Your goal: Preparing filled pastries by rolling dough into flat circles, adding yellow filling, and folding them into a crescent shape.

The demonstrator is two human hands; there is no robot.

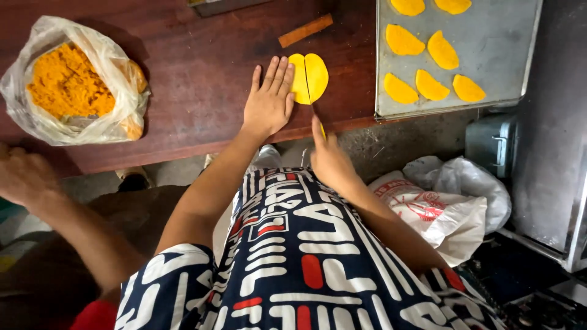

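A round yellow dough disc [309, 77] lies on the dark red wooden table [202, 73], split down its middle into two halves. My left hand [268, 101] lies flat on the table, fingers spread, its fingertips touching the disc's left half. My right hand [329, 157] is at the table's front edge, closed on a thin knife [318, 119] whose blade reaches up to the cut in the disc. A metal baking tray [489, 55] at the right carries several yellow half-moon dough pieces [431, 85].
A clear plastic bag of orange crumbly filling [70, 82] sits at the table's left. An orange stick [305, 30] lies behind the disc. Another person's hand and forearm [36, 189] reach in at the lower left. White plastic bags [452, 195] lie on the floor at right.
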